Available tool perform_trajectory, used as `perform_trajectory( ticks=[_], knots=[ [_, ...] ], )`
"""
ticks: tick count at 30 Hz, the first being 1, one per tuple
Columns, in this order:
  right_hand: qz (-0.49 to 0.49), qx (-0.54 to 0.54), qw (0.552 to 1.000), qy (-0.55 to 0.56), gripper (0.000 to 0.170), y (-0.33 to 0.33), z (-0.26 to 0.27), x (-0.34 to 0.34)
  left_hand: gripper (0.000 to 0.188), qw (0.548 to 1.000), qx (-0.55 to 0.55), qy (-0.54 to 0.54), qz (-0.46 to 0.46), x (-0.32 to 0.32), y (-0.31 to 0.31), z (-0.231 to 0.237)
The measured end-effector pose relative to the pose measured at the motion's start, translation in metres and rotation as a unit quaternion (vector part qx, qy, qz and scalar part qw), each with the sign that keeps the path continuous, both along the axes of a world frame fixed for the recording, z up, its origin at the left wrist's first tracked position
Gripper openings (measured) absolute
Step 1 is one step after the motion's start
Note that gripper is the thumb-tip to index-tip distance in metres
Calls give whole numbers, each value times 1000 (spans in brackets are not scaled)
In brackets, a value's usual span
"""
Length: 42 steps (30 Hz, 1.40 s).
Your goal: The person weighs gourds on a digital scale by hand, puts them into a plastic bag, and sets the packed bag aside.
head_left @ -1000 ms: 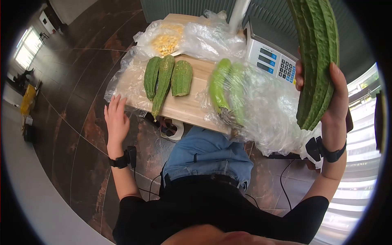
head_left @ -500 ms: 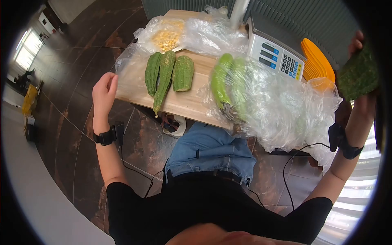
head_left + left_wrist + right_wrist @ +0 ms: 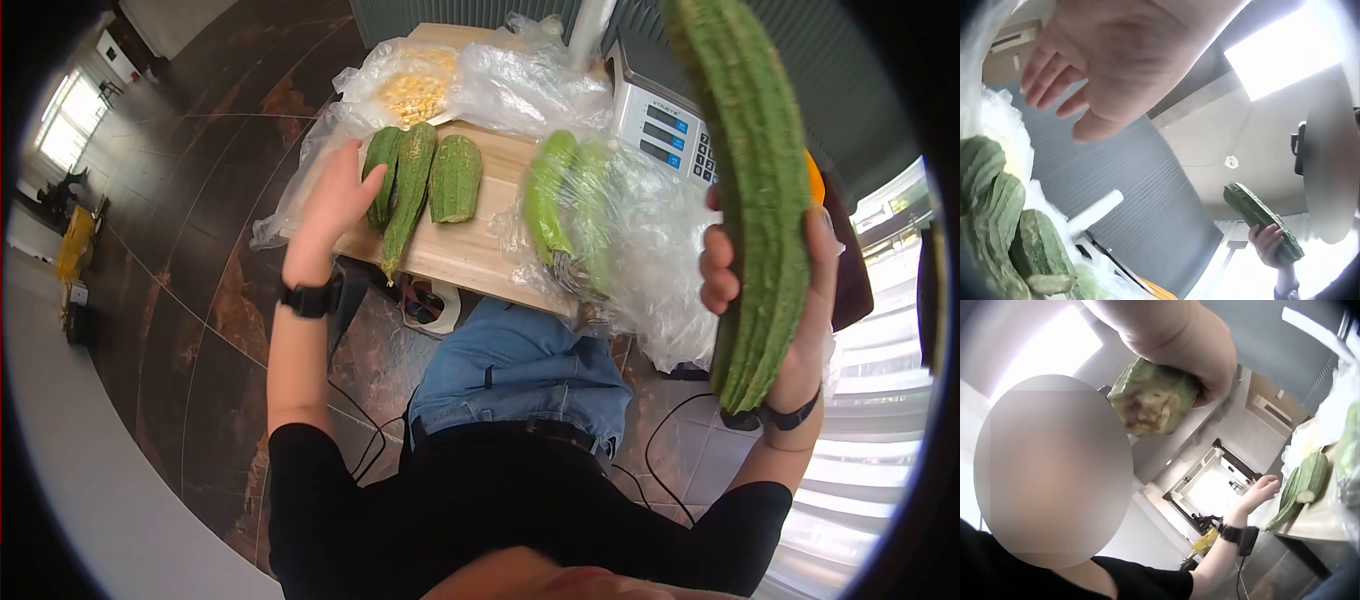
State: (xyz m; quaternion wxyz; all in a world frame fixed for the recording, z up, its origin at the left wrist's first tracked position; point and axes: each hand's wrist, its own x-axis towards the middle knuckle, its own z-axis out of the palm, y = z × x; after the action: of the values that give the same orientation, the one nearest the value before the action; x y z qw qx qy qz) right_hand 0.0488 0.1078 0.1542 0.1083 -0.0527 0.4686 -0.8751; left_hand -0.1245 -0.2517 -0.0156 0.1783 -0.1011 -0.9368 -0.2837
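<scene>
In the head view a long ridged green gourd [image 3: 755,210] is held up by the right hand [image 3: 810,290], its fingers and thumb wrapped round it. The right wrist view shows the gourd's cut, brownish end [image 3: 1150,406] below the gripping hand [image 3: 1179,337]. Three shorter ridged gourds lie side by side on the wooden board, among them a blunt one [image 3: 456,180]. The left hand [image 3: 340,200], fingers extended, hovers at the leftmost gourd [image 3: 380,175] and holds nothing; the left wrist view shows its bare palm [image 3: 1129,56].
Light green long vegetables [image 3: 548,195] lie under plastic film [image 3: 660,240] right of the gourds. A scale [image 3: 660,125] stands at the back right. Yellow kernels [image 3: 415,95] in a plastic bag are at the back left. An orange thing [image 3: 815,178] shows behind the held gourd.
The right hand swung out to the far right with the long gourd, then came back in front of the scale. My left hand moved from the board's left edge over to the leftmost gourd.
</scene>
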Motion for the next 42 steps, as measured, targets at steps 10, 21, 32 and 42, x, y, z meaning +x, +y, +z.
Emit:
perform_trajectory(
  ticks=[10, 21, 32, 42],
  knots=[
    [34, 61, 997, 12, 76, 12, -43, 0, 57, 939, 235, -250, 31, -40, 7, -40],
    [-99, 124, 987, 13, 89, -10, -76, 14, 46, 902, 413, -123, -21, -44, 82, -54],
    [-59, 61, 995, -46, 84, -3, -122, 16, 42, 910, 356, -211, -31, -27, 63, -19],
    [19, 10, 998, -63, 58, -17, -145, 7, 51, 991, 24, -130, -10, -46, 35, -47]
  ],
)
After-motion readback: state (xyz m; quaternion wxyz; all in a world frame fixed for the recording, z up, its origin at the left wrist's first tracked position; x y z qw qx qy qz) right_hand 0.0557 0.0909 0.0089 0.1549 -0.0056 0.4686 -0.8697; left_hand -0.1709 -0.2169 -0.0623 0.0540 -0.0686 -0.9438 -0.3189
